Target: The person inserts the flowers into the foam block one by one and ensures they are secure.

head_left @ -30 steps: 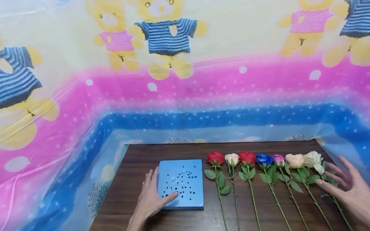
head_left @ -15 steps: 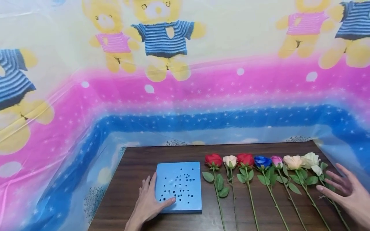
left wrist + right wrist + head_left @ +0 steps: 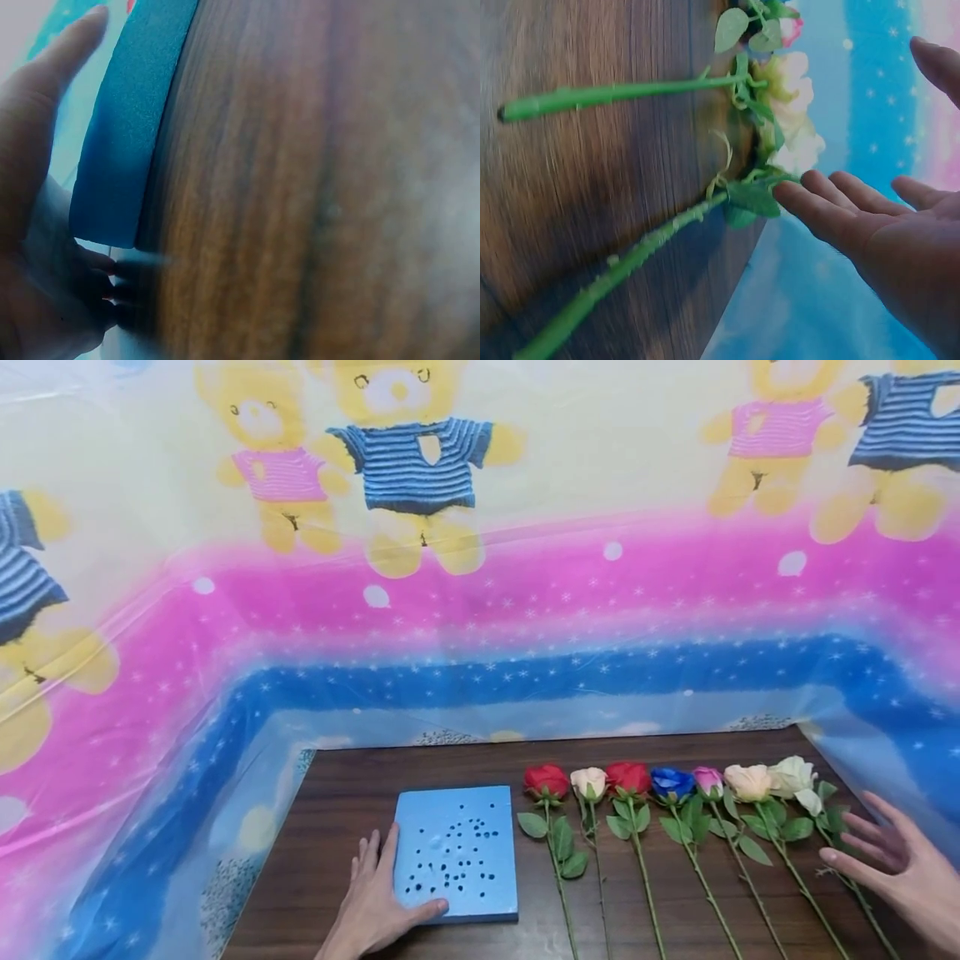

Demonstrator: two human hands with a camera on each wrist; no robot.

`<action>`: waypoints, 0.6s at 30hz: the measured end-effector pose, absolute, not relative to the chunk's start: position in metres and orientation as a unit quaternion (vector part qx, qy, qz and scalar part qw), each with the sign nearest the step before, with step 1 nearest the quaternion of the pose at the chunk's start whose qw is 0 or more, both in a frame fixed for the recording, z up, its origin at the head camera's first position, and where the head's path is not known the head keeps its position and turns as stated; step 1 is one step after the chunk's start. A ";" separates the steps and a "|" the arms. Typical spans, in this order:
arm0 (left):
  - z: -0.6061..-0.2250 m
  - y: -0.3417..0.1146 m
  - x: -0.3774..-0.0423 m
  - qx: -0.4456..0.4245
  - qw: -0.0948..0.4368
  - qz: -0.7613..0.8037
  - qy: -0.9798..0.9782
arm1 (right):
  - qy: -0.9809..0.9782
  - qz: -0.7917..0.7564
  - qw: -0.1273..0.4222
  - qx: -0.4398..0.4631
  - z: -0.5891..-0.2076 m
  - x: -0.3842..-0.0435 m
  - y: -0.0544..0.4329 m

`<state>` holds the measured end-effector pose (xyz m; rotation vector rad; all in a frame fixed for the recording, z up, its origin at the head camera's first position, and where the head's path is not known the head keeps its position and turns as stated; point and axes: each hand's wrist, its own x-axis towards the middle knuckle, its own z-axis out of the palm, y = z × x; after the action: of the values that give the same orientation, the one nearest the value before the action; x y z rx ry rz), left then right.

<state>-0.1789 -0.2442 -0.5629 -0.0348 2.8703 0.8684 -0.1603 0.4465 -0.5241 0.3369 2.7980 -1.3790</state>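
Note:
A light blue foam block [image 3: 491, 852] dotted with small holes lies on the table left of the flowers. My left hand [image 3: 371, 893] is at its left edge, fingers extended along the side and thumb over the near corner. In the left wrist view the thumb [image 3: 64, 60] reaches across the top of the block [image 3: 127, 142]. Beside the white rose [image 3: 791, 777] at the row's right end is my right hand [image 3: 900, 868], fingers spread and holding nothing. In the right wrist view its fingertips overlap that rose's leaves [image 3: 754, 199].
Between block and right hand lie a red rose [image 3: 546, 782], a pale rose [image 3: 589, 783], another red rose [image 3: 627, 778], a blue rose [image 3: 672, 783], a pink rose [image 3: 707, 782] and a peach rose [image 3: 748, 782]. A printed bear cloth [image 3: 525, 693] hangs behind the brown table [image 3: 360, 768].
The head view has shifted, so the block and roses appear slightly lower and farther left. Both hands keep nearly the same pose, the left at the block and the right beside the white rose.

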 end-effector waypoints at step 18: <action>-0.565 -0.252 -0.172 -0.025 0.089 0.299 0.950 | 0.911 -0.387 0.102 0.101 -0.545 -0.178 0.485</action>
<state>-0.1722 -0.2524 -0.5647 -0.0744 2.8261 0.8882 -0.1785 0.4853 -0.5452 0.2979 2.6888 -1.1422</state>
